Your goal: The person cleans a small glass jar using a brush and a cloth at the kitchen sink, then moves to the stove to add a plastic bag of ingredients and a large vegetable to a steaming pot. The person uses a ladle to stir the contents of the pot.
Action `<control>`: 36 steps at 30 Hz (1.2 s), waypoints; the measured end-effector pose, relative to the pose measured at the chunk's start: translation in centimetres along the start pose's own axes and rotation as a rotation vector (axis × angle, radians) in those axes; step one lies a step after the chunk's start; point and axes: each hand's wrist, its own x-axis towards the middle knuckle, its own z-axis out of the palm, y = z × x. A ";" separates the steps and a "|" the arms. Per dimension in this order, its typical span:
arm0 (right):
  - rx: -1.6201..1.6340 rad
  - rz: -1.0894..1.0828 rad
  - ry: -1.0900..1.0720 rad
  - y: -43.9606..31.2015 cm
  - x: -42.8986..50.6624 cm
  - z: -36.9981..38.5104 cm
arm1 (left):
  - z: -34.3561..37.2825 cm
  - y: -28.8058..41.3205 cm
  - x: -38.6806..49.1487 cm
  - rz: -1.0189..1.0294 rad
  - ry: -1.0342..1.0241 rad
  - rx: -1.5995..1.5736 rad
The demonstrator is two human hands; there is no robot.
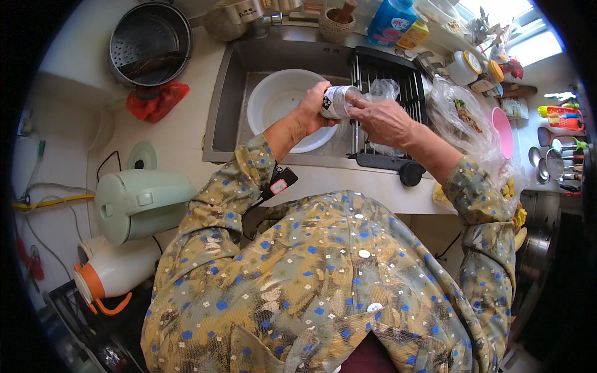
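Over the sink, my left hand (313, 110) grips a clear jar (336, 101) with a printed label, tilted so that its mouth faces right. Fingers of my right hand (383, 122) reach into or against the jar's mouth; whether they hold anything inside is hidden. Below the jar a white plastic basin (275, 100) sits in the steel sink (233, 84). A black dish rack (413, 88) spans the sink's right part, bearing a clear plastic bag (385, 87) partly behind my right hand. A round black lid (412, 174) lies at the rack's near end.
A steamer pot (151, 44) and a red plastic bag (156, 103) are at the left. Nearer stand a pale green kettle (144, 200) and a white thermos jug (119, 268). Detergent bottles (391, 21) and a stone mortar (333, 29) line the back; a food bag (461, 116) lies right.
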 end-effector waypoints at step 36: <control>2.247 0.405 0.141 -1.8 2.3 0.0 | 0.4 -1.6 1.1 0.867 0.281 0.299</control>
